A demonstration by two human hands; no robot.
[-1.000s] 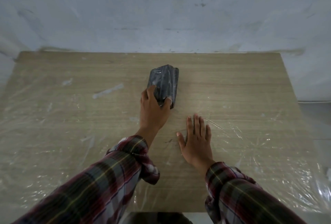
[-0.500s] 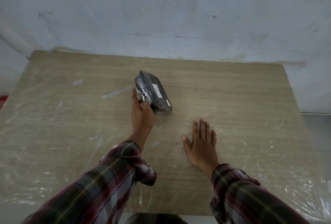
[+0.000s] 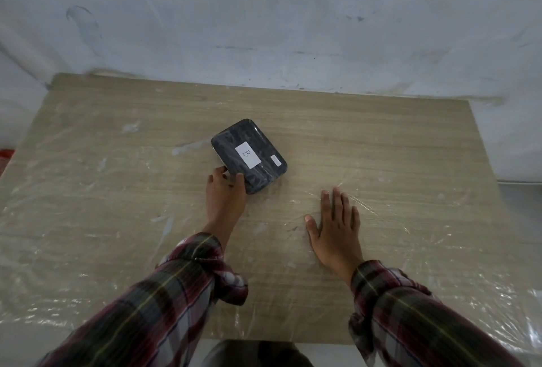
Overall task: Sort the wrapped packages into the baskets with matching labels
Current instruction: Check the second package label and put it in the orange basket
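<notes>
A dark package wrapped in clear film [image 3: 248, 156] lies flat near the middle of the wooden table [image 3: 381, 143], its white label marked "B" facing up. My left hand [image 3: 225, 194] grips the package's near left corner, thumb on top and fingers underneath. My right hand [image 3: 334, 227] rests flat on the table with fingers spread, to the right of the package and apart from it. No baskets are in view.
Clear plastic film [image 3: 73, 196] covers the tabletop and wrinkles at the left and right edges. A stained white wall [image 3: 264, 20] runs along the table's far edge. Something red [image 3: 5, 154] shows at the far left edge.
My left hand has turned the package over from standing on its edge to lying flat with the "B" label up. My right hand has stayed flat on the table.
</notes>
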